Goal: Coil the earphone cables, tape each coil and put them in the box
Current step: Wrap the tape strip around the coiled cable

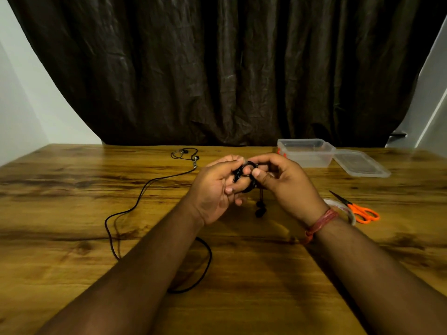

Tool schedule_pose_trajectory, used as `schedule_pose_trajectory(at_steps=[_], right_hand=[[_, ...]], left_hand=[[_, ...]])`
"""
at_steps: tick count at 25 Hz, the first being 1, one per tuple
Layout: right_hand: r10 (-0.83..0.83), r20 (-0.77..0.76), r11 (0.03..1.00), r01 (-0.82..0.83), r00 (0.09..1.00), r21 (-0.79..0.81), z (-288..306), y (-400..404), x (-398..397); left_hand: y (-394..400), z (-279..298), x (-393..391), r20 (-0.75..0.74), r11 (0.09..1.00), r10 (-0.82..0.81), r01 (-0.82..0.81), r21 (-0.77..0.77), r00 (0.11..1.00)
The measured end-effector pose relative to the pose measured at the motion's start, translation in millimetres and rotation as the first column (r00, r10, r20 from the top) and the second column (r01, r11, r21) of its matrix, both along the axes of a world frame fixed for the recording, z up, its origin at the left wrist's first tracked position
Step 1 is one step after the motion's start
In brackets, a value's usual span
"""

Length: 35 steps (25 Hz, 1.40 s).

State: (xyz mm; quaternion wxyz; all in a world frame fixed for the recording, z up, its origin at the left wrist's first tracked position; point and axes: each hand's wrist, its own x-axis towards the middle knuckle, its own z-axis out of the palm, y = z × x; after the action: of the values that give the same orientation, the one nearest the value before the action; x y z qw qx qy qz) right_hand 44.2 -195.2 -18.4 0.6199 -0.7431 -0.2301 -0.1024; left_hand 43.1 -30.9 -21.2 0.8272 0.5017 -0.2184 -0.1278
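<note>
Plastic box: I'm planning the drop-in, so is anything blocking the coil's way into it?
Nothing visible does. The plastic box stands open, its lid beside it, with bare table between it and the coil.

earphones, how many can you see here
2. One coil is held between the left hand and right hand, its buds dangling below. One loose set trails across the table on the left. Any inside the box cannot be made out.
</note>
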Motion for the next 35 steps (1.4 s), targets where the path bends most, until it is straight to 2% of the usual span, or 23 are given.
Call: schedule_pose_trajectory(at_steps=[5, 7, 11, 16, 23, 29, 33, 35], right_hand=[[-0.023, -0.105, 0.998, 0.028, 0.994, 0.049, -3, -1, 2], [-0.057, -0.045, 0.998, 0.058, 0.997, 0.017, -2, -3, 3], [-0.108, 0.169, 0.987, 0.126, 0.98, -0.099, 0, -5, 0], [-0.135, 0.177, 0.98, 0.158, 0.975, -0.122, 1, -3, 0], [-0.068, 0.181, 0.988, 0.091, 0.981, -0.122, 3, -8, 1], [0.056, 0.19, 0.976, -0.014, 0.98, -0.219, 8, -23, 4], [0.145, 0.089, 0.978, -0.13, 0.985, -0.162, 14, -34, 2], [0.099, 0.075, 0.991, -0.091, 0.992, -0.098, 14, -33, 1]], left_hand=[[-4, -2, -2, 0.035, 0.997, 0.019, -0.021, 0.068, 0.999], [-4, -1, -2, 0.031, 0.995, 0.056, -0.059, 0.086, 0.998], [-4, -1, -3, 0.044, 0.98, 0.126, -0.131, 0.152, 0.991], [-6, -1, -5, 0.076, 0.96, 0.128, -0.143, 0.242, 0.989], [-9, 0, -9, 0.102, 0.95, 0.147, -0.169, 0.263, 0.984], [-11, 0, -10, 0.084, 0.957, 0.097, -0.116, 0.266, 0.992], [-5, 2, -7, 0.104, 0.946, 0.147, -0.17, 0.275, 0.984], [-2, 3, -6, 0.123, 0.942, 0.159, -0.187, 0.278, 0.98]])
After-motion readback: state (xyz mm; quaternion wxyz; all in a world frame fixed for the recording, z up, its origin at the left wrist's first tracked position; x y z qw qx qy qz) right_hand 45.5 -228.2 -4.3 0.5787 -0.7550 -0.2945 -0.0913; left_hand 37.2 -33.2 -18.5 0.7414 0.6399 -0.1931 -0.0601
